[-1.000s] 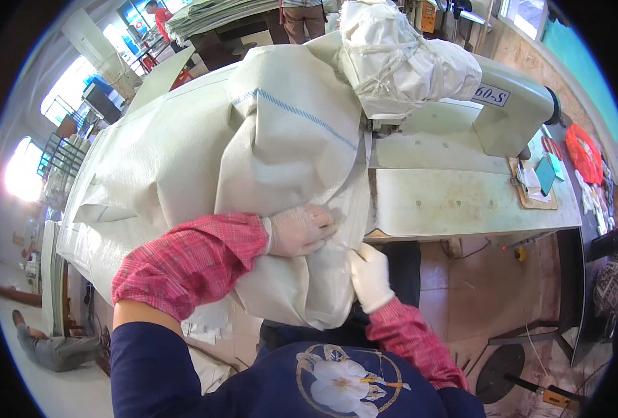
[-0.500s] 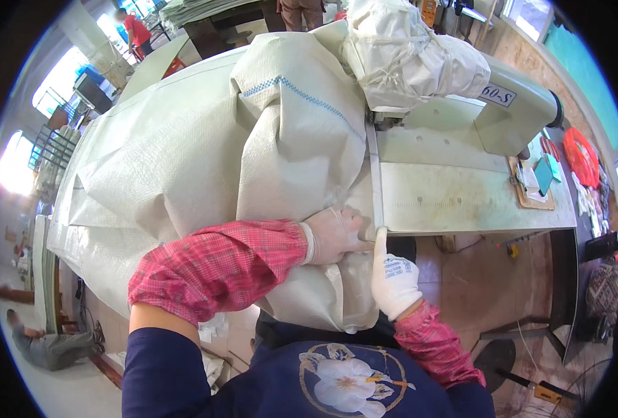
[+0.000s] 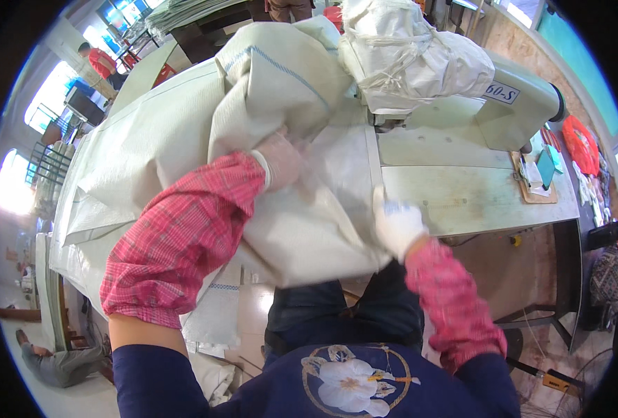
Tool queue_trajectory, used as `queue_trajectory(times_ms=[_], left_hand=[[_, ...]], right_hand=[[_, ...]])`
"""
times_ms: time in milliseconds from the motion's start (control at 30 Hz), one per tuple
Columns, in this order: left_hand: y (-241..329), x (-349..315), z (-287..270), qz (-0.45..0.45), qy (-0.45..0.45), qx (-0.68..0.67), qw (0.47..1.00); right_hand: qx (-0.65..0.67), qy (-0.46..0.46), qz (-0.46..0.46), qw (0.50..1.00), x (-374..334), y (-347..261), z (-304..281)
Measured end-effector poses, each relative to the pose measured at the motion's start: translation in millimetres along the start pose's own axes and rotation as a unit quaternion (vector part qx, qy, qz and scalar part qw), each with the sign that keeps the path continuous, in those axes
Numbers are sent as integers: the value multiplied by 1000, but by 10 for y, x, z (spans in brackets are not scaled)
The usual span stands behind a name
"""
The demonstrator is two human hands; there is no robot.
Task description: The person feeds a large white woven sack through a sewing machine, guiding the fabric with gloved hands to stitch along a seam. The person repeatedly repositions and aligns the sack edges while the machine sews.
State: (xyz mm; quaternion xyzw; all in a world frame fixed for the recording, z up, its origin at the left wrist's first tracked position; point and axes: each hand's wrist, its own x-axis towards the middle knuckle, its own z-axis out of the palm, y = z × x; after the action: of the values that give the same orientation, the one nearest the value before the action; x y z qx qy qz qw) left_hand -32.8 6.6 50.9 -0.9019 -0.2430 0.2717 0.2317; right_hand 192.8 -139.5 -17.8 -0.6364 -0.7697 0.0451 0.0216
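Observation:
A large sheet of off-white woven sack fabric (image 3: 142, 139) with a blue stitched line lies bunched over the table, its near part hanging toward my lap. My left hand (image 3: 281, 160), in a thin pale glove, rests against the bulky fold left of centre; motion smears its fingers, so their grip is unclear. At the fabric's right edge, my right hand (image 3: 399, 226) in a white knit glove has its index finger along the narrow edge strip, the other fingers curled at the cloth. That strip runs up to the foot of a sewing machine (image 3: 525, 104), whose head is wrapped in white plastic (image 3: 413, 63).
A clipboard (image 3: 535, 191) with a teal item lies on the right of the machine's table (image 3: 462, 209). Beside it are a red plastic bag (image 3: 580, 146) and red-handled scissors. A person in red (image 3: 101, 64) is at the far left; another person's legs (image 3: 61, 355) show lower left.
My left hand has moved up and left, away from the edge, shifting the fabric folds with it. My right hand has moved slightly up along the edge. The hanging cloth has risen off my lap.

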Motion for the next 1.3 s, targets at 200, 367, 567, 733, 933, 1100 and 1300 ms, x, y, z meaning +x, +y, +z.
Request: queue_trajectory(times_ms=[200,367,567,733,933,1100,1300], left_hand=[[-412,-256,-157,-145,-89,26,985],[71,-1292,-566,-12,371,-430,823],[1204,-1755,-1410,305,197,-348,864],[987,-496,-1933,352,197,-335,851],[349,-192,15,-90,107,-330,934],[170,-281,510,-152,-50,-128,979],[768,45,-227,1,230,-271,935]], right_hand=[[52,-66,98,992,1299,312,-186],[53,280,9,958,519,198,-128],[91,279,-181,939,-300,-172,-291],[125,196,-251,940,-697,-113,-459],[177,296,-142,928,-820,-146,201],[183,255,-136,940,-739,-313,283],[201,212,-170,941,-779,-165,122]])
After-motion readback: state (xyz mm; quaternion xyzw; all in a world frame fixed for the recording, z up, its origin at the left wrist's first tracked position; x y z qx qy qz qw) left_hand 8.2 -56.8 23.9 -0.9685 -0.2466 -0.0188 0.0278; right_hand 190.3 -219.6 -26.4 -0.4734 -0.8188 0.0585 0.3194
